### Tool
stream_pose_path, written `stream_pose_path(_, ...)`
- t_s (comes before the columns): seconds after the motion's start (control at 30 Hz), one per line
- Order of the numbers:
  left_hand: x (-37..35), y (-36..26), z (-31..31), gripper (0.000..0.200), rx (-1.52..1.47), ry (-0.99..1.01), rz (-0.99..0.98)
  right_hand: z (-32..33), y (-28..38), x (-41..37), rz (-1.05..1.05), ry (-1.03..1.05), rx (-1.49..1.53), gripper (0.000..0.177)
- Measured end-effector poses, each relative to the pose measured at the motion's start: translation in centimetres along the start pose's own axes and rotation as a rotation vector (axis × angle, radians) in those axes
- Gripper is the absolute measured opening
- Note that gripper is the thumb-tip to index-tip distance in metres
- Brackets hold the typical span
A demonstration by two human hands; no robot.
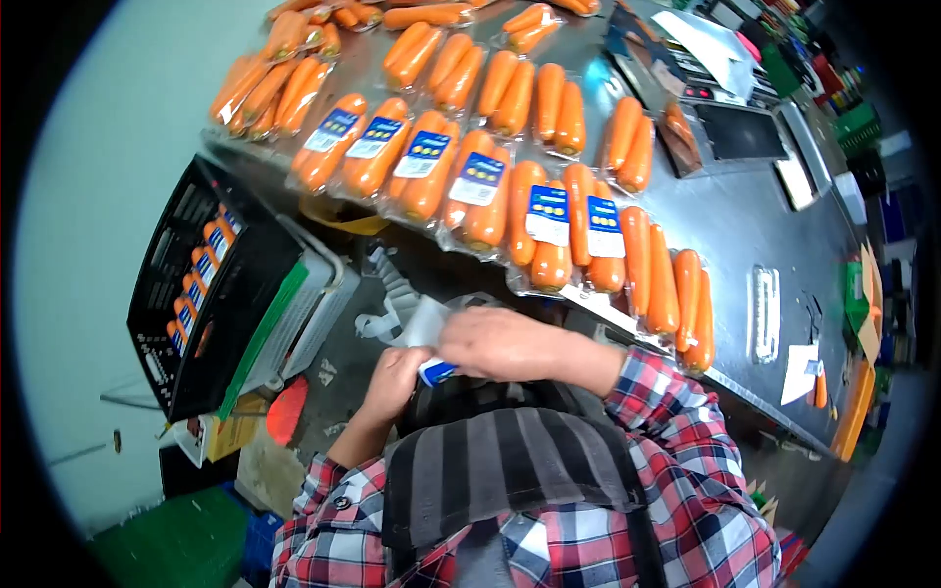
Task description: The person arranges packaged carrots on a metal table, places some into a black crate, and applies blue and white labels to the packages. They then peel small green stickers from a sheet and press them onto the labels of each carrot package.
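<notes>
My left hand [396, 377] and my right hand [502, 343] meet in front of my chest over a strip of blue-and-white labels [436, 370] on white backing paper [423, 319]. The left hand holds the strip from below; the right hand's fingers pinch at it from above. Just beyond my hands, along the steel table's [745, 225] near edge, lie plastic bags of carrots with blue labels [477, 191], and unlabelled bags [662, 284] lie to the right.
A black crate [211, 294] holding labelled carrot bags stands tilted at the left, below the table. More carrot bags [515, 93] fill the table's far side. A scale or printer [740, 132] sits at the far right, with paper [799, 372] near the edge.
</notes>
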State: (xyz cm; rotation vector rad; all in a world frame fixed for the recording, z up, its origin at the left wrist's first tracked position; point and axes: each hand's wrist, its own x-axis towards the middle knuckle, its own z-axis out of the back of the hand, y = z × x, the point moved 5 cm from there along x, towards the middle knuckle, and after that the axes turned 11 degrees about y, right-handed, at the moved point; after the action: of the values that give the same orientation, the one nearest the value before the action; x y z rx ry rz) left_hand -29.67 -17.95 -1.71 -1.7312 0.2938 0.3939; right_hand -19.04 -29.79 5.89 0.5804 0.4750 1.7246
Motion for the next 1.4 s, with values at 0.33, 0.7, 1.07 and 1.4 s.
stream_pose_path(0.33,3.4,5.7,3.3,0.034,-0.633,-0.304,0.044,9.2,-0.8,-13.0,-0.335,-0.491,-0.092,0.012)
stream_pose_path(0.7,-0.3,0.7,-4.9,0.043,-0.162,0.285,0.577,8.3,-15.0,-30.4,-1.229,-0.12,0.618,0.029)
stream_pose_path(1.07,0.5,4.4,0.0,0.038,-0.054,-0.026,0.394,7.6,-5.7,-14.8,-0.884,-0.151,0.219,0.044)
stream_pose_path(1.4,0.4,-0.9,0.0,0.032,0.186,-0.111,0.01,-0.3,1.5,-0.3,0.138,-0.185,-0.177,0.012)
